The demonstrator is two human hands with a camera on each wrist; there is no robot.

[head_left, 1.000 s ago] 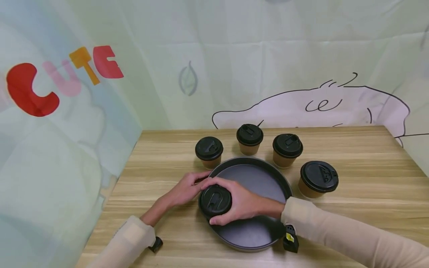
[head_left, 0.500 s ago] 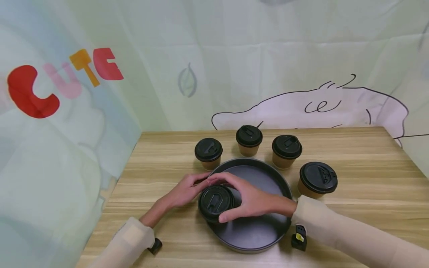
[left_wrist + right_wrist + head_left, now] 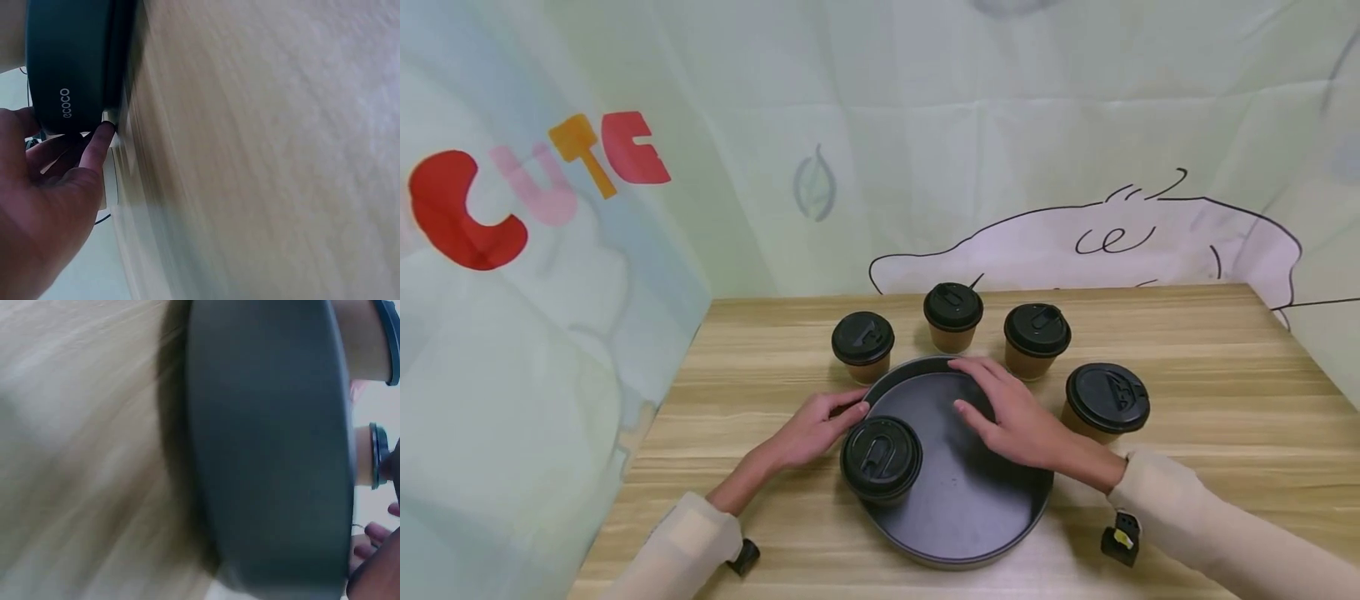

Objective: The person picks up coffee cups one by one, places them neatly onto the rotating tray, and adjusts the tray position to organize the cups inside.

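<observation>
Brown cup with black lid [image 3: 882, 457] is standing inside a round dark-grey pan [image 3: 958, 521], left side. Left hand [image 3: 811, 427] is touching its rim, fingers extended; right hand [image 3: 1011, 421] is hovering over it, fingers loose, gripping nothing. Four similar lidded cups [image 3: 953, 305] are standing beyond, on the wood-grain bench [image 3: 1210, 358].

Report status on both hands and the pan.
Left hand touching pan; right hand above it, holding nothing. One lidded cup in pan. Four cups outside, none apparently blocking.

Left hand [image 3: 814, 428] angled inward; right hand [image 3: 1021, 423] relaxed, thumb [image 3: 976, 418] spread from fingers [image 3: 987, 374].
</observation>
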